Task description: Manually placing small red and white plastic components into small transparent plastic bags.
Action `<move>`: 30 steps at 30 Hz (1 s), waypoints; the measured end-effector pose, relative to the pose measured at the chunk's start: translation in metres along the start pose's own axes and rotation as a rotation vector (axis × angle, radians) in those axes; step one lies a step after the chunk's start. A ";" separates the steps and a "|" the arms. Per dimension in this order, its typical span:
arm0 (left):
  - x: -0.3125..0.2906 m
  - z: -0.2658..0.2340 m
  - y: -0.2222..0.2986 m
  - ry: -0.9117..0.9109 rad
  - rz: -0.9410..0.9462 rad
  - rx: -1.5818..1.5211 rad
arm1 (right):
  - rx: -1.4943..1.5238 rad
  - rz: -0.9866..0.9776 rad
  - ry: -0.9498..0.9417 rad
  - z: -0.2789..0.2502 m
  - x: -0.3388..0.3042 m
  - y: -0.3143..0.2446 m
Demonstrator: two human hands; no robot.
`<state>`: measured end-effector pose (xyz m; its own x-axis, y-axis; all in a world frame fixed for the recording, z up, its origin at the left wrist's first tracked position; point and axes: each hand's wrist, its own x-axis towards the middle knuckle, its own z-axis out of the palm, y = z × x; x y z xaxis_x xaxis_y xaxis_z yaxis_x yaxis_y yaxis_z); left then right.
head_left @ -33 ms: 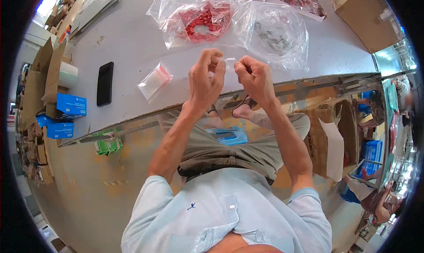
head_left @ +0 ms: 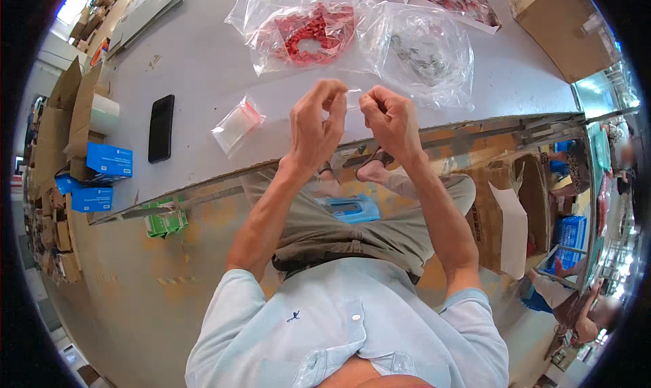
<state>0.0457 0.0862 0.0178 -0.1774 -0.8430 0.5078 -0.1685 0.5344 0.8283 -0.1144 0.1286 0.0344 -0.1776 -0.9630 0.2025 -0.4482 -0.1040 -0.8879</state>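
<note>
Both hands are raised close together over the table's near edge. A small clear piece of thin plastic, perhaps a little bag (head_left: pixel 353 99), spans the gap between them; its outline is faint. My left hand (head_left: pixel 317 125) has its fingers bent toward the thumb at one side of it. At the other side, my right hand (head_left: pixel 393 122) is closed, thumb against curled fingers. Anything inside the fingers is hidden. Beyond the hands lie a clear bag of red parts (head_left: pixel 310 37) and a clear bag of grey parts (head_left: pixel 424 52). A packet of small clear bags (head_left: pixel 237 127) lies left of my left hand.
A black phone (head_left: pixel 161 128) lies on the table (head_left: pixel 203 69) at the left, near blue boxes (head_left: pixel 108 160). Cardboard boxes stand at the far right (head_left: pixel 566 32) and below the table edge at the right (head_left: pixel 491 218). More red parts in clear plastic (head_left: pixel 461 0) lie at the back.
My left hand's upper fingers have dipped slightly and curled nearer the clear plastic. My right hand stays nearly still.
</note>
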 end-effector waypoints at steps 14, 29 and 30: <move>-0.003 -0.008 0.007 -0.174 0.336 0.433 | 0.018 0.015 0.036 0.006 -0.004 0.006; 0.010 -0.004 0.000 -0.274 0.314 0.302 | 0.010 0.045 0.063 -0.001 0.000 0.008; 0.010 -0.003 -0.001 -0.280 0.328 0.295 | 0.004 0.049 0.078 -0.002 -0.001 0.009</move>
<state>0.0469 0.0770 0.0224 -0.5123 -0.6011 0.6133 -0.3197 0.7964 0.5134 -0.1200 0.1288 0.0271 -0.2669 -0.9449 0.1897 -0.4335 -0.0581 -0.8993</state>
